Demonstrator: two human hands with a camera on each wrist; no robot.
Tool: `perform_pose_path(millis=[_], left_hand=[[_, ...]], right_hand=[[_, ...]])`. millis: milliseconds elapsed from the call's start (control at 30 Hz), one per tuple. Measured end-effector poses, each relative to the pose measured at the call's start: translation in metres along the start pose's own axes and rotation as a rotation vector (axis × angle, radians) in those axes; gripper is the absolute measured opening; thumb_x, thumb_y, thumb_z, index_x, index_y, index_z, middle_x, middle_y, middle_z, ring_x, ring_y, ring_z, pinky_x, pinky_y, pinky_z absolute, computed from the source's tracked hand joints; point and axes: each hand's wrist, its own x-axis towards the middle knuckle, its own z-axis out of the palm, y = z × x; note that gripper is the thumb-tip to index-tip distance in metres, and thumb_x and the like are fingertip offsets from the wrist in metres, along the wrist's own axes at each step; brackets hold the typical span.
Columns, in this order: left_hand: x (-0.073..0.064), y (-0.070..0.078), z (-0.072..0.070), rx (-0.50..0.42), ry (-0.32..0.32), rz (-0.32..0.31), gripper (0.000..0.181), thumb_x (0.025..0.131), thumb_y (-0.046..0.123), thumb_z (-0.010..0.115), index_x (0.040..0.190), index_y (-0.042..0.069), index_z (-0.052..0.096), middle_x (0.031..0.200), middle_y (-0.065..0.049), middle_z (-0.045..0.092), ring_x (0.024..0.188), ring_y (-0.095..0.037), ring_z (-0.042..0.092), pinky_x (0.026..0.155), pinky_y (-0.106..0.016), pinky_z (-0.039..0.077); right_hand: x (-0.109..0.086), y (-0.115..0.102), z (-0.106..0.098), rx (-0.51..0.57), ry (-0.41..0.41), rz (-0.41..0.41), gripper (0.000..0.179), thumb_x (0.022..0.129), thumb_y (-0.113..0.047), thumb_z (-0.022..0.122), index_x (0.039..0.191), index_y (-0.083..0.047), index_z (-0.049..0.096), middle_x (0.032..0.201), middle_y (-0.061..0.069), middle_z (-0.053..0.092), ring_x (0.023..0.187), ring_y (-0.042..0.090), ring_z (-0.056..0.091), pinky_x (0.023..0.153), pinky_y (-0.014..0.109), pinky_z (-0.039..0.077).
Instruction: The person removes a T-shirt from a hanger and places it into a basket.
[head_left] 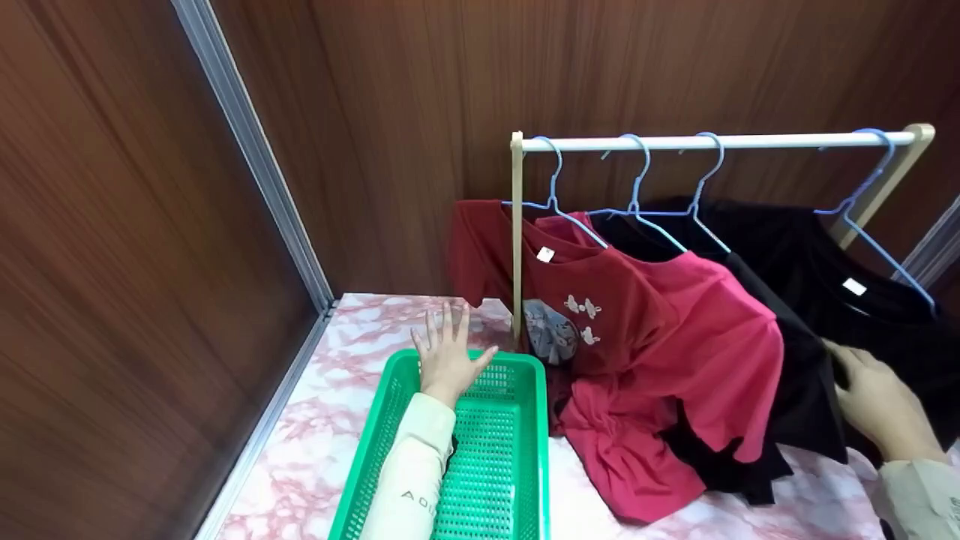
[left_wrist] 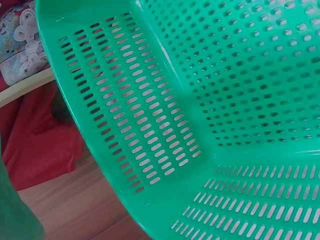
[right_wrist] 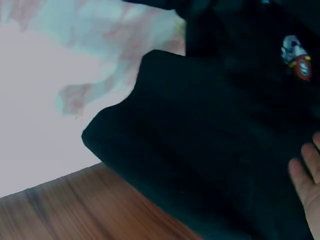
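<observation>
My left hand (head_left: 448, 360) is spread wide above the far end of a green plastic basket (head_left: 541, 420), holding nothing. The basket's slotted wall (left_wrist: 135, 100) fills the left wrist view, where that hand is out of sight. On the right, my right hand (head_left: 885, 401) touches the edge of a black T-shirt (head_left: 802, 382) on a blue hanger. The right wrist view has its fingers (right_wrist: 300, 177) extended along the black cloth (right_wrist: 200, 135). A pink T-shirt (head_left: 720, 345) and a dark red T-shirt (head_left: 622, 300) with a print hang to its left.
A small rack with a white rail (head_left: 787, 141) and wooden posts carries several blue hangers (head_left: 555, 180). Another black T-shirt (head_left: 892, 322) hangs at its right end. Brown wood-grain panels (head_left: 375, 150) stand behind and left of the marbled pink-white tabletop (head_left: 300, 450).
</observation>
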Motion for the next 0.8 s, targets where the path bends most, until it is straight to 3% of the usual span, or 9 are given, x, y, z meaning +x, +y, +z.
perform_pose_path(millis=[133,300,367,400,467,533,667,733,800], left_hand=[[0.002,0.001,0.0,-0.009,0.001,0.0,0.086,0.087,0.066,0.047,0.154,0.025,0.014,0.162,-0.008,0.009,0.149,-0.037,0.005,0.116,-0.062,0.006],[0.005,0.003,0.0,-0.015,0.016,-0.001,0.085,0.087,0.066,0.046,0.154,0.024,0.015,0.162,-0.009,0.01,0.149,-0.039,0.004,0.116,-0.061,0.009],[0.006,0.004,0.0,-0.032,0.019,0.0,0.085,0.088,0.065,0.047,0.154,0.023,0.016,0.162,-0.009,0.01,0.149,-0.039,0.003,0.116,-0.061,0.007],[0.006,0.004,0.0,-0.037,0.018,0.0,0.084,0.088,0.065,0.047,0.154,0.023,0.016,0.162,-0.01,0.01,0.149,-0.04,0.003,0.117,-0.061,0.007],[0.006,0.005,0.0,-0.051,0.015,0.001,0.084,0.088,0.064,0.048,0.154,0.022,0.016,0.162,-0.01,0.009,0.149,-0.04,0.002,0.117,-0.061,0.007],[0.006,0.005,0.0,-0.058,0.013,0.001,0.083,0.089,0.063,0.048,0.154,0.022,0.017,0.162,-0.011,0.01,0.148,-0.041,0.002,0.117,-0.061,0.006],[0.008,0.006,0.0,-0.077,0.015,-0.005,0.082,0.09,0.061,0.047,0.154,0.02,0.018,0.162,-0.012,0.011,0.148,-0.041,0.003,0.117,-0.06,0.006],[0.011,0.007,-0.002,-0.108,0.02,-0.007,0.081,0.09,0.06,0.048,0.153,0.019,0.02,0.161,-0.012,0.013,0.148,-0.041,0.003,0.118,-0.059,0.004],[0.013,0.009,-0.004,-0.138,0.012,-0.017,0.08,0.09,0.058,0.048,0.154,0.018,0.019,0.161,-0.013,0.013,0.149,-0.04,0.002,0.118,-0.058,0.003]], right_hand=[[0.004,-0.011,-0.012,0.035,0.162,-0.008,0.032,0.095,-0.018,0.049,0.114,0.006,0.06,0.112,0.037,0.057,0.099,0.062,0.049,0.078,0.066,0.037],[0.012,-0.028,-0.035,0.08,0.331,-0.014,0.024,0.088,-0.008,0.05,0.098,0.006,0.067,0.092,0.035,0.064,0.068,0.058,0.053,0.06,0.062,0.037],[0.015,-0.035,-0.045,0.11,0.372,0.008,0.025,0.087,-0.011,0.051,0.095,0.003,0.07,0.078,0.006,0.074,0.053,0.031,0.057,0.055,0.048,0.041],[0.017,-0.04,-0.049,0.13,0.4,0.022,0.025,0.087,-0.012,0.051,0.093,0.002,0.071,0.072,-0.012,0.072,0.05,0.014,0.054,0.054,0.04,0.04],[0.021,-0.05,-0.058,0.174,0.447,0.054,0.026,0.086,-0.015,0.051,0.091,0.001,0.072,0.065,-0.042,0.054,0.053,-0.013,0.041,0.054,0.027,0.035],[0.026,-0.062,-0.065,0.233,0.478,0.105,0.027,0.087,-0.019,0.051,0.086,-0.002,0.073,0.066,-0.057,0.032,0.055,-0.026,0.029,0.056,0.016,0.03],[0.034,-0.091,-0.078,0.335,0.487,0.151,0.025,0.09,-0.021,0.049,0.074,-0.024,0.068,0.058,-0.05,0.042,0.055,-0.027,0.039,0.057,0.006,0.03],[0.037,-0.106,-0.082,0.376,0.48,0.136,0.027,0.09,-0.02,0.049,0.071,-0.035,0.061,0.056,-0.046,0.046,0.052,-0.025,0.043,0.054,0.003,0.03],[0.041,-0.121,-0.084,0.399,0.467,0.101,0.029,0.089,-0.02,0.049,0.07,-0.039,0.059,0.055,-0.044,0.047,0.052,-0.023,0.045,0.053,0.004,0.031]])
